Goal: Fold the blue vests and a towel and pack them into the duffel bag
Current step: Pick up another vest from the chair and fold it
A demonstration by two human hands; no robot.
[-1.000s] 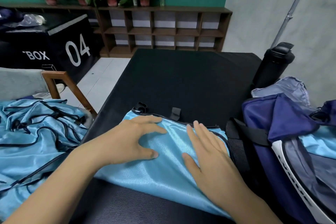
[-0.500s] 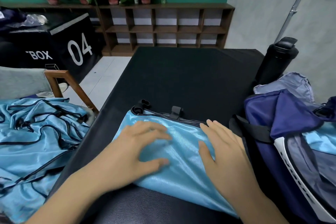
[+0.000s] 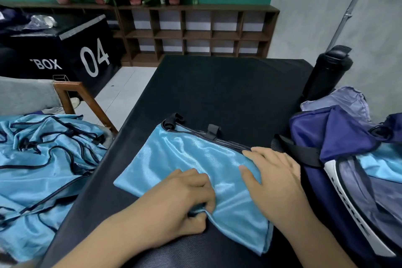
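The folded blue vest (image 3: 191,159) lies on the desk (image 3: 217,93) towards its near edge, its right side just beside the duffel bag (image 3: 339,137) at the right edge. Over the last 1 second the left hand (image 3: 180,202) has stopped lying flat and spread on the cloth. It has drawn back to the vest's near hem, where its fingers (image 3: 204,193) are now curled and pinching a ridge of fabric. The right hand (image 3: 274,176) has slid towards the vest's right side and presses it down with fingers straight and close together. That suggests smoothing is finished and either 1 more fold or a lift into the bag is starting. The left fingertips are tucked under the cloth, so how much they hold cannot be told. The bag is cut off by the frame's right side. Light blue cloth (image 3: 378,165) in its mouth may be a packed vest, and the pale lilac cloth (image 3: 339,102) behind it may be the towel, but neither is certain. The pile of unfolded vests (image 3: 39,169) off the left edge runs out of view.
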